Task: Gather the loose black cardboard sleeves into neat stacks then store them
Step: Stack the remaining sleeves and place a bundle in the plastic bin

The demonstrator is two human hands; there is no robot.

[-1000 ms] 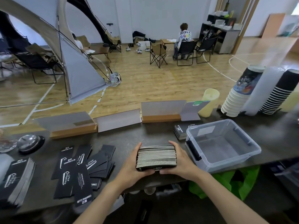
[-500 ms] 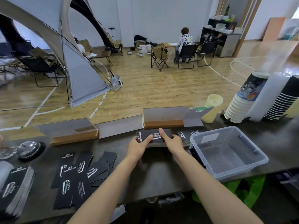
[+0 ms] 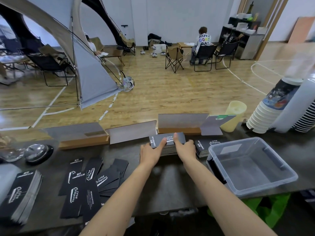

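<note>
1. Black cardboard sleeves sit squared into a stack at the far side of a dark counter, just in front of a brown card stand.
2. A person's left hand and right hand clamp this stack from either side, both thumbs laid across the printed top sleeve; the other fingers are hidden behind the pile.
3. A second stack lies just right of the held one, between it and a clear plastic bin, which holds no sleeves.
4. Loose sleeves lie fanned and overlapping on the counter's left half, well apart from the hands.
5. A tall stack rests at the near left edge.
6. A silver bell stands at far left; paper cups, nested in rows, lean at far right beyond the bin.
</note>
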